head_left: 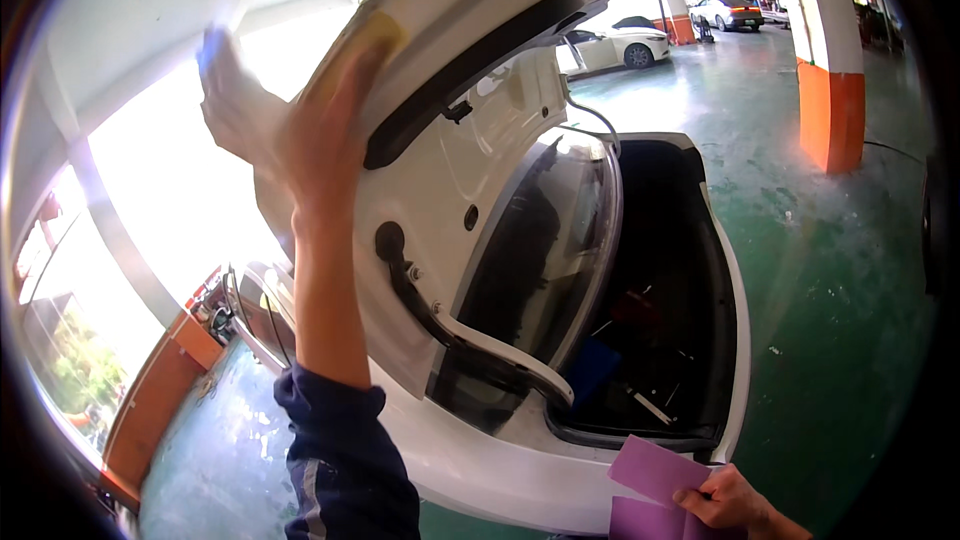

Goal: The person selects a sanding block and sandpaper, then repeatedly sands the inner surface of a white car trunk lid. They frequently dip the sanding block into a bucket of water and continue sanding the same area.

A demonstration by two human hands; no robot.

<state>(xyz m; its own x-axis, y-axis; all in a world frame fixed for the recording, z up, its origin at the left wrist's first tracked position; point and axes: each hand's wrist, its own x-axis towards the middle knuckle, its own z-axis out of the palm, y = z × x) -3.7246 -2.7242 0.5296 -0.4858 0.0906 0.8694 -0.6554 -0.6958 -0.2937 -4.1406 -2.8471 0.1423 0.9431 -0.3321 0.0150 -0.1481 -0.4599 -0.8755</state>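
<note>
We had the left hand raised beside the white trunk lid, thumb spread away from the fingers. Heavy blur and glare there; we couldn't tell if it gripped anything or actually touched the lid, nor what the yellow patch near the thumb was. The right hand was closed on a purple sheet, thumb on top, at the near right corner of the trunk. We saw two purple panels, but couldn't tell one folded sheet from two. We guessed the pinch at the edge kept most of the sheet flat and uncovered, and holding it low kept it away from the lid.

The lid stood open, tilted up, inner panel showing; we judged the curved black-and-white hinge arm bore its weight. The rear window lay behind that arm. Inside the trunk we noted a blue item near the left edge and a pale strip toward the near edge, both loose-looking. Beyond, on the green floor, we logged an orange-and-white pillar and a parked white car.
</note>
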